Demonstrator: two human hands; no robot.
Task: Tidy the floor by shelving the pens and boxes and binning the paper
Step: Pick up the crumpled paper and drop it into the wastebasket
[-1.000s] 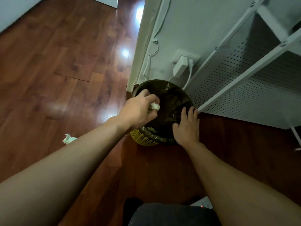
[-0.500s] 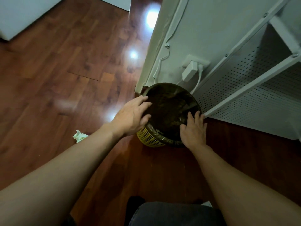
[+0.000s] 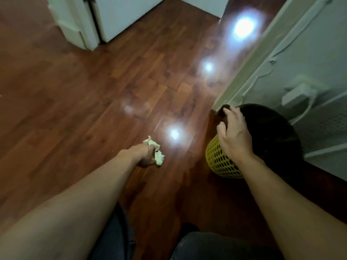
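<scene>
Paper (image 3: 157,154), a small crumpled pale ball, sits low on the dark red wooden floor (image 3: 93,109), and the left hand (image 3: 145,155) reaches down to it with its fingers curled around it. The picture is a bit blurry there, so I cannot tell if the paper is lifted off the floor. To the right stands a yellow mesh bin (image 3: 220,162) with a black bag (image 3: 272,132) inside it, tucked by the corner of a pale wall (image 3: 309,44). The right hand (image 3: 235,136) is over the near left side of the bin, fingers spread apart and a little bent, holding nothing. A white plug (image 3: 295,95) sits on the wall behind the bin. Bright light spots shine on the floor between the paper and the wall.
</scene>
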